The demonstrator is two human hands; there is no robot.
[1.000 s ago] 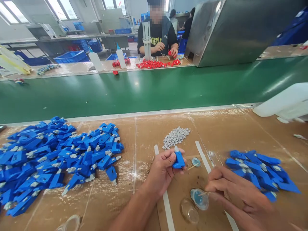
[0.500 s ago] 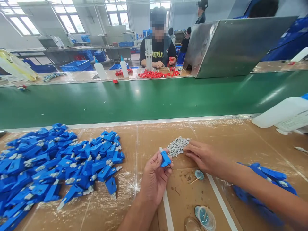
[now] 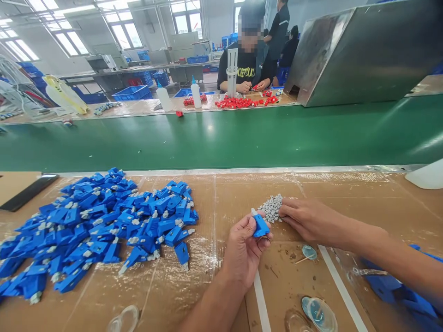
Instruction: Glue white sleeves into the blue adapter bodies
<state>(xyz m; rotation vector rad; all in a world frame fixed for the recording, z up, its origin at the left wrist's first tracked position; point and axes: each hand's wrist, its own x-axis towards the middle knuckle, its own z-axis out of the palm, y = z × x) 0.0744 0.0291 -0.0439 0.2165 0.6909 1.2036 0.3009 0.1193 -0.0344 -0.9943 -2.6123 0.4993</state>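
Note:
Between the thumb and fingers of my left hand [image 3: 247, 249] is a blue plastic piece [image 3: 260, 227] with a pale grey tip pointing up and away. Just beyond it lies a small heap of grey plastic bits [image 3: 272, 207]. My right hand [image 3: 304, 216] is at the right edge of that heap, its fingers drawn together and pointing left. Whatever its fingertips pinch, if anything, is hidden. A large pile of similar blue pieces with grey tips [image 3: 104, 216] spreads over the cardboard-covered table on the left.
Near me stands a clear cup with blue-green liquid [image 3: 321, 313]; a small blue-green puddle with a stick [image 3: 309, 252] lies beyond it. More blue parts [image 3: 398, 286] sit under my right forearm. Past the green belt [image 3: 207, 143], a co-worker [image 3: 247, 69] handles red pieces [image 3: 238, 101].
The head view has turned left, so the scene sits farther right. My left hand still holds the blue piece; my right fingers stay at the heap's right edge.

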